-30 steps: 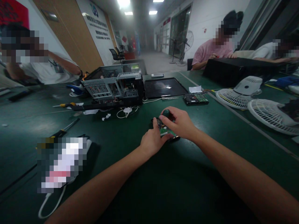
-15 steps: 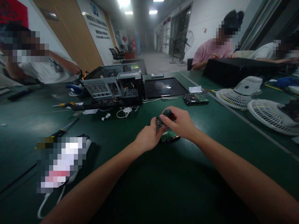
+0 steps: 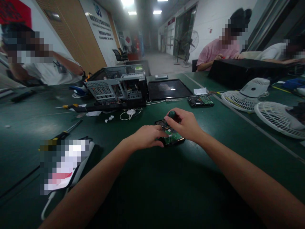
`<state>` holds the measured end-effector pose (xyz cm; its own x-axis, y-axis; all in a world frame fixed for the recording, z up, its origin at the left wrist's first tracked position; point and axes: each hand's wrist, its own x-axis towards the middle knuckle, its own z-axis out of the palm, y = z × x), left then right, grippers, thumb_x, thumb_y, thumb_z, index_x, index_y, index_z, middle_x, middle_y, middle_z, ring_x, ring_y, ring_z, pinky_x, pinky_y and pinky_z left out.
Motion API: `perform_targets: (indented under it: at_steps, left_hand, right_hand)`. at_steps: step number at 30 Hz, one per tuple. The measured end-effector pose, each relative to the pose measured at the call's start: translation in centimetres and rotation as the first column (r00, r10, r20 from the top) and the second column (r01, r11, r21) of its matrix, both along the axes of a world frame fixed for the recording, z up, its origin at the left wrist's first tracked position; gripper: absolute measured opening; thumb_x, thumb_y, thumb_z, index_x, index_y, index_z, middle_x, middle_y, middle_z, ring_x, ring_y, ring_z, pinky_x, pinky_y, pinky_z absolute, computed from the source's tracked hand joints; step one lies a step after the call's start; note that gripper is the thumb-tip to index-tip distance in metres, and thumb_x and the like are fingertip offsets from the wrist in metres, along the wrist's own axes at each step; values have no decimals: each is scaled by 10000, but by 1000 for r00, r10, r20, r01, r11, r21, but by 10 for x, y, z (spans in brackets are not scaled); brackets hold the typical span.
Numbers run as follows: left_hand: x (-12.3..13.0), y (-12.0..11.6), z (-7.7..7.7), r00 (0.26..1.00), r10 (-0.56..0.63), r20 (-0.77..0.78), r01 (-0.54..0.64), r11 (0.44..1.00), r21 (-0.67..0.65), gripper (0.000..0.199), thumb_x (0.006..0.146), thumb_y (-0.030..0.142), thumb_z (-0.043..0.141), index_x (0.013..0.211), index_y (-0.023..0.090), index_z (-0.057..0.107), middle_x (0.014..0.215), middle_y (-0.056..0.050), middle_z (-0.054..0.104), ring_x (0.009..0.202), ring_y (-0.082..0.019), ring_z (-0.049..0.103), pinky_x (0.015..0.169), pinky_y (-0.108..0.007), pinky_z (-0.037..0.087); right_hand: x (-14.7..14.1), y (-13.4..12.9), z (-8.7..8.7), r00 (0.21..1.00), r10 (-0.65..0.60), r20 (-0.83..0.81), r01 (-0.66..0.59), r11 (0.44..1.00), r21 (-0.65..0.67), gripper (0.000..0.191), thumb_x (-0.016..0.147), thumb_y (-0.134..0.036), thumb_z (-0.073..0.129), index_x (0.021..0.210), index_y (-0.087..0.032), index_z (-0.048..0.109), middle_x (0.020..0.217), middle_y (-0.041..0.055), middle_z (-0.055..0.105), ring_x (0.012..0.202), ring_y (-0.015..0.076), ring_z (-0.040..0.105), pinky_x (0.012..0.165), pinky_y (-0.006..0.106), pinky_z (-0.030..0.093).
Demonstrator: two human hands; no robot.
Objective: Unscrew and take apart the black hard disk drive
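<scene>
A hard drive (image 3: 175, 137) lies on the table in front of me with its green circuit board facing up. My left hand (image 3: 149, 137) is at its left side, fingers laid over the board and thumb by the near edge, gripping it. Above the drive's far right part, my right hand (image 3: 186, 124) is closed around a screwdriver (image 3: 172, 114). Only the rounded dark green handle end shows; the fingers hide the shaft and tip.
An opened computer case (image 3: 114, 87) stands at the back, beside a black panel (image 3: 169, 89). A second hard drive (image 3: 201, 100) lies back right, near white fan parts (image 3: 240, 100). A yellow-black screwdriver (image 3: 63, 135) and a phone (image 3: 64, 171) lie left. Other people sit across the table.
My left hand has shifted left, away from the screwdriver; its thumb has moved from the board to the near edge, uncovering more of the drive. My right hand stays on the screwdriver.
</scene>
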<state>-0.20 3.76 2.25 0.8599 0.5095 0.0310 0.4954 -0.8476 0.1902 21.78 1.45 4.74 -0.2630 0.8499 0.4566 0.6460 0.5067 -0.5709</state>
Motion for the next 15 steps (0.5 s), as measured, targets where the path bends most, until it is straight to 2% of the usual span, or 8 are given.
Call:
perform_targets:
  at_steps: [6,10,13,15]
  left_hand:
    - [9,-3,-14,1000,-2,10,1,996,91,316,982,432,646,1258,285,687,1240,-50,695,1053,-259,702,798,-344,566]
    - [22,-15,-22,996,84,35,-88,990,114,309,1009,435,600,1266,276,668,1143,-50,734,1015,-255,719,803,-351,575]
    - [32,-25,-30,984,165,73,-174,975,137,330,1032,439,550,1295,259,637,1149,-56,741,953,-249,732,752,-346,580]
    - [35,-27,-35,981,172,95,-185,970,158,349,1031,442,545,1314,250,618,1147,-58,743,920,-254,737,709,-349,580]
  right_hand:
    - [1,1,1,1000,9,14,-9,1000,-19,229,961,-424,605,964,-210,685,831,26,655,715,162,525,669,314,386]
    - [2,2,2,1000,8,8,-8,999,-33,233,960,-429,610,967,-211,691,821,26,655,722,168,538,677,317,399]
    - [3,2,1,1000,-25,-2,25,999,-36,251,957,-447,615,967,-210,696,850,37,667,749,178,557,689,320,413]
    - [2,2,1,998,-60,-15,59,998,-29,264,957,-454,617,989,-206,699,901,52,681,777,186,575,701,323,425]
